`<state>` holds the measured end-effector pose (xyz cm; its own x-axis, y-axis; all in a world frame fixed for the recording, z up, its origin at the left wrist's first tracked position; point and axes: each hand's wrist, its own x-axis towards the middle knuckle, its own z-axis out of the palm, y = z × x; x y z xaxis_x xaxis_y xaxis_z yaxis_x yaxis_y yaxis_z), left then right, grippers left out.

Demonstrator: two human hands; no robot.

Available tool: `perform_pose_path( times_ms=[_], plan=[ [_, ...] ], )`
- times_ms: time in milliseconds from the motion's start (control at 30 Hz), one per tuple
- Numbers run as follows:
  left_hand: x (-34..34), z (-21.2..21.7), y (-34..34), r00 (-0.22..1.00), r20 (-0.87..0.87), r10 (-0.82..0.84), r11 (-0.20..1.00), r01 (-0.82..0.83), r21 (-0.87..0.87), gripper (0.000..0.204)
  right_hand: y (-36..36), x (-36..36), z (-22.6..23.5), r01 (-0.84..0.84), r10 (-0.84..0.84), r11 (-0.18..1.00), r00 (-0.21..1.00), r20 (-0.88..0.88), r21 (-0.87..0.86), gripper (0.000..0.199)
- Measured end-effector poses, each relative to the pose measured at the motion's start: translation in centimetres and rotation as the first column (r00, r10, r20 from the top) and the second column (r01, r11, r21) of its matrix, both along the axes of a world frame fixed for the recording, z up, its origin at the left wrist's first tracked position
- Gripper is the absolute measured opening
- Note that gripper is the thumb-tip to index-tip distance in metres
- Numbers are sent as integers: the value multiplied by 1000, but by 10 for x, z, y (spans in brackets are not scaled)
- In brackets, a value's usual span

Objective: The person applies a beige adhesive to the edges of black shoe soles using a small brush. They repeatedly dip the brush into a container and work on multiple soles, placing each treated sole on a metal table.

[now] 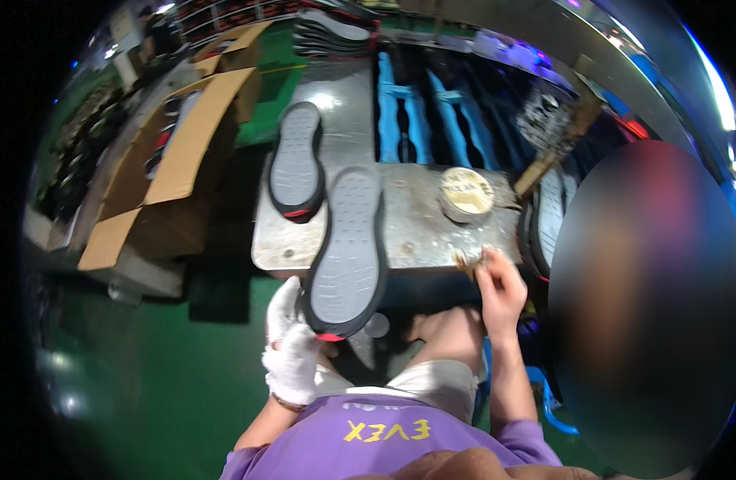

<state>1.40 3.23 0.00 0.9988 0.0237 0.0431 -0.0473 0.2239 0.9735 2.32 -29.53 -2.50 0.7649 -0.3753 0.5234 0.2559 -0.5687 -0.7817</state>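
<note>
A grey shoe sole [348, 260] with a black rim and a red heel patch reaches past the table's front edge toward me. My left hand [292, 348], in a white glove, grips its left side near the heel; some fingers are hidden beneath it. Farther back on the left, a second sole [296, 156] of the same kind lies on the metal table. In my bare right hand [501, 288] is a small brush [466, 261], its yellowish bristles over the table's front edge and its handle mostly hidden by my fingers. Behind the brush stands a round tub [467, 196] with a pale top.
The metal work table [416, 252] has blue-and-black conveyor slats [432, 112] behind it. Stacked soles [332, 36] stand at the far end. Open cardboard boxes [196, 148] are to the left. More soles [548, 216] lie at the right, beside a blurred oval area.
</note>
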Motion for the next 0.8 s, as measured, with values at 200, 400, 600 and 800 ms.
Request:
perform_pose_path(
  times_ms=[200,400,600,800],
  plan=[
    [37,-42,1,908,-269,-322,742,65,-667,47,-41,102,73,-15,77,807,994,80,-590,11],
    [39,-37,-9,812,-341,-474,581,-3,-814,42,-47,133,70,-164,37,542,984,-172,-824,13],
    [43,-36,-12,798,-342,-496,586,17,-810,48,-49,137,62,-232,-47,398,961,-273,-887,9],
    [51,-43,-14,762,-315,-566,493,6,-870,47,-39,122,93,-140,19,459,989,-148,-877,10]
  ],
)
